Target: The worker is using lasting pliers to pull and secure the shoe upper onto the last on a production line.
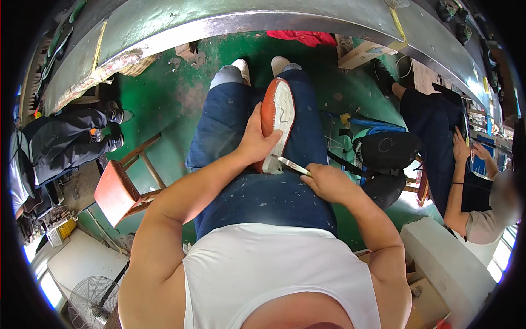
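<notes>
On my lap, over dark blue trousers, lies a shoe (284, 107) with an orange-brown leather upper and its whitish underside facing up, toe pointing away from me. My left hand (259, 138) is closed around its side, thumb pressed on the underside. In my right hand (332, 182) is a slim silver hand tool (294, 165), gripped by its near end. The tool's dark tip reaches the heel end of the shoe, where a pale flap shows. Whether the tool is a knife or pincers I cannot make out.
A long metal-edged workbench (246, 22) curves across the far side. To the left stand a red-seated stool (116, 192) and a person in dark trousers. On the right are a black bag (386, 151) and another person at work. A fan (96, 307) is at the lower left.
</notes>
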Demonstrator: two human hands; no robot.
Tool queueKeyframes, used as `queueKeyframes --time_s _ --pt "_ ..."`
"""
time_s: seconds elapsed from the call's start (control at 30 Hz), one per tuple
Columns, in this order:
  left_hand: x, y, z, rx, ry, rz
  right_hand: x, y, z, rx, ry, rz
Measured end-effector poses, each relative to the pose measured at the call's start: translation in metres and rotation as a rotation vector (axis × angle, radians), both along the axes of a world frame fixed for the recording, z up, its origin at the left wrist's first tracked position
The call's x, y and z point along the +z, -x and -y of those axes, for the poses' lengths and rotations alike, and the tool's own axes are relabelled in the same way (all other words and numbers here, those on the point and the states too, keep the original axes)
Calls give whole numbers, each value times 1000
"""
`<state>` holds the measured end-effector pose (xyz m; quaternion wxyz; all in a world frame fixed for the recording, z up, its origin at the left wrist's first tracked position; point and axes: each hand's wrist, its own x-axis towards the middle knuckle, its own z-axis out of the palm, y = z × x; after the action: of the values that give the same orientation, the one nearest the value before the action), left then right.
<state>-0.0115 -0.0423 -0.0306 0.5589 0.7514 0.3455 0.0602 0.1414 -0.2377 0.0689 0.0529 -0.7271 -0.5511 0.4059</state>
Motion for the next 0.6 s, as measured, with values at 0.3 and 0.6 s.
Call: queueKeyframes --time_s 0.3,0.6 --pt "5 38 1 -153 426 -56 14 -42 -23 -116 473 -537" --pt "19 34 -3 -115 575 -2 -3 -12 -58 -117 -42 -171"
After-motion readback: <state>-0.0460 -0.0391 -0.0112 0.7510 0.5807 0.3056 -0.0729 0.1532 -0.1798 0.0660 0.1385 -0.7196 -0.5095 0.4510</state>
